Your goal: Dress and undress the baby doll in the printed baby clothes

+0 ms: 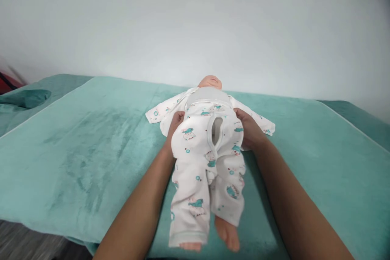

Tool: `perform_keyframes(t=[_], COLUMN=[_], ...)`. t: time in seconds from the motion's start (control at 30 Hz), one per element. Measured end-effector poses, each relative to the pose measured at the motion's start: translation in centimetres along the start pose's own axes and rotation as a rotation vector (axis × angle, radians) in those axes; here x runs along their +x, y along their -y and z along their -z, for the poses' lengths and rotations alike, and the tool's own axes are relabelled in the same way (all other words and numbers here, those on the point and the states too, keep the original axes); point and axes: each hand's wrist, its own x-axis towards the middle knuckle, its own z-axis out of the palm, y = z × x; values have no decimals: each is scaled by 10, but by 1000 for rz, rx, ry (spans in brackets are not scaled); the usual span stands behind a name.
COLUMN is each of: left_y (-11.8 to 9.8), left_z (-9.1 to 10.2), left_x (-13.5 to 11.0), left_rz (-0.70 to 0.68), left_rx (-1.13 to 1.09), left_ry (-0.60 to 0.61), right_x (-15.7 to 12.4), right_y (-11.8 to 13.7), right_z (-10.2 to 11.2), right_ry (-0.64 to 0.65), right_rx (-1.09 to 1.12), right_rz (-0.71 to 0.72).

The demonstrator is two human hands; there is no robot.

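Observation:
A baby doll [210, 82] lies on its back, its head toward the wall and its feet toward me. It wears white printed split-crotch pants [195, 166], with a grey-white band at the belly. A matching white top [170, 105] spreads out beneath it, both sleeves stretched sideways. At the left side of the waist, my left hand [177, 122] is closed on the edge of the pants. My right hand [246, 128] grips the opposite side, its fingertips partly hidden behind the cloth. The doll's bare feet [228, 233] stick out of the leg cuffs.
A teal plush cover [91, 150] spreads over the bed beneath the doll. Behind it rises a white wall [195, 32] with a dark band on top. A red object [7, 83] shows at the far left, and dark floor [27, 239] at the lower left.

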Motion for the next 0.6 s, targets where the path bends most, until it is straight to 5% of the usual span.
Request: perform_keyframes(t=[0.1,0.3,0.47,0.6], left_y=[-2,-3,-2,-9], left_z=[4,10,12,10], left_x=[-3,-5,15,28], left_rz=[-155,-346,-405,-336], left_rx=[14,233,218,204], left_ry=[-70,-85,62,121], right_x=[4,10,11,12], right_y=[-6,-15,-17,-12], right_z=[9,16,16,17], right_ry=[66,-5,-187,-144], right_rx=[20,-66,-478,-596], right_rz=[-62,-63,299,472])
